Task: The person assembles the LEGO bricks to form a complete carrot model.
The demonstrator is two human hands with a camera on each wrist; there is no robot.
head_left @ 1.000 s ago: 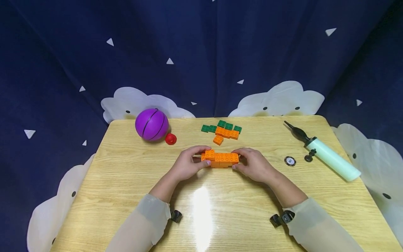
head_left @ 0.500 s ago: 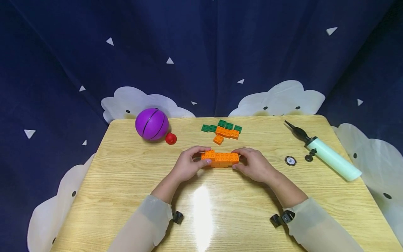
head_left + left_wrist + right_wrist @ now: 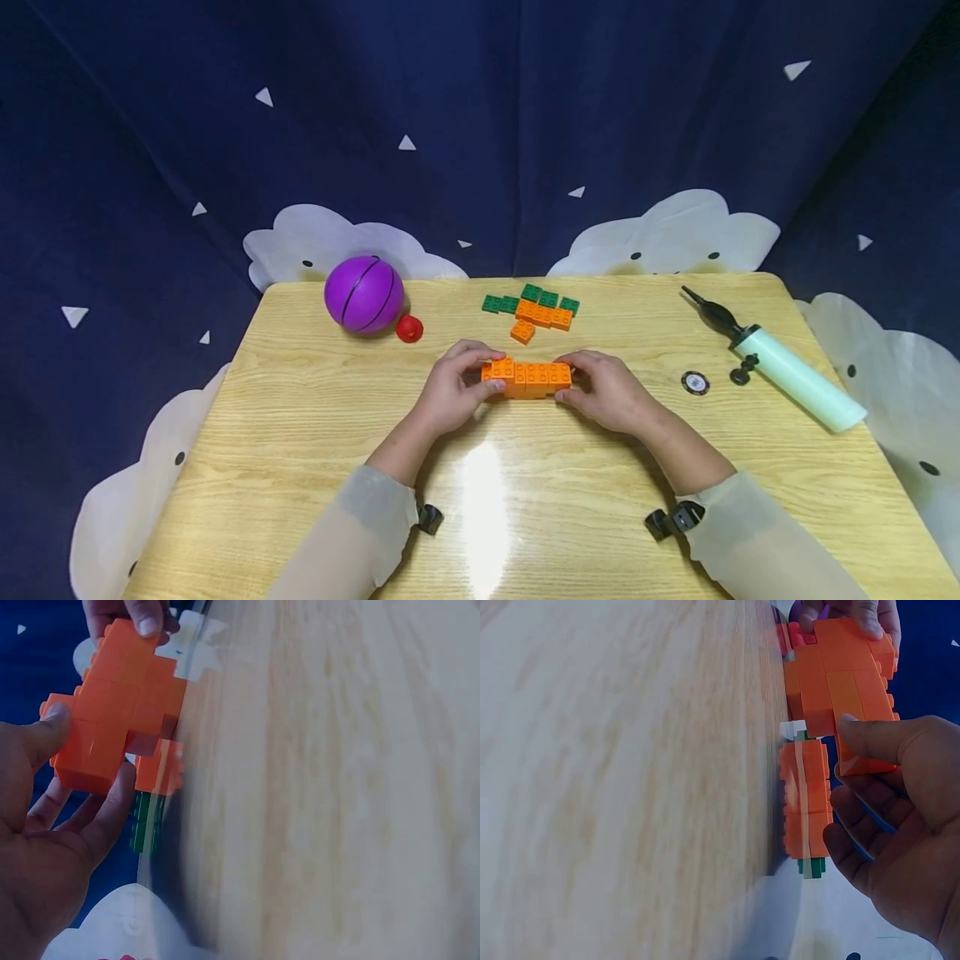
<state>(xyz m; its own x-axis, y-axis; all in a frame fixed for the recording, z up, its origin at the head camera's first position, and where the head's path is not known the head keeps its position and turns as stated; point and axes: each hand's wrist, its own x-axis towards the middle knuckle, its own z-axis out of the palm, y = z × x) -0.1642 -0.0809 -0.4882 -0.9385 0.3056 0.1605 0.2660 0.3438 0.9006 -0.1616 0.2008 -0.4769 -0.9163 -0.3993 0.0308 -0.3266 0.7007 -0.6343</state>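
An orange toy-brick assembly (image 3: 536, 380) lies crosswise between both hands, a row of studded bricks with one raised brick (image 3: 502, 367) at its left end. My left hand (image 3: 448, 390) pinches that left end, its thumb (image 3: 49, 733) on the near side and its fingers on the far side. At the other end, my right hand (image 3: 603, 392) grips the last brick between thumb (image 3: 866, 739) and fingers. Lower bricks stick out beneath the row in both wrist views. Behind it are several loose orange bricks (image 3: 542, 315) and a single orange brick (image 3: 522, 332).
Several green bricks (image 3: 532, 292) lie by the loose orange ones. A purple ball (image 3: 364, 294) and a small red hat-shaped piece (image 3: 409, 328) stand at the back left. To the right are a round chip (image 3: 695, 382), a small black piece (image 3: 741, 374) and a mint hand pump (image 3: 802, 379).
The left forearm has shifted slightly right, while both hands keep their hold on the assembly's ends. The head view has shifted a little.
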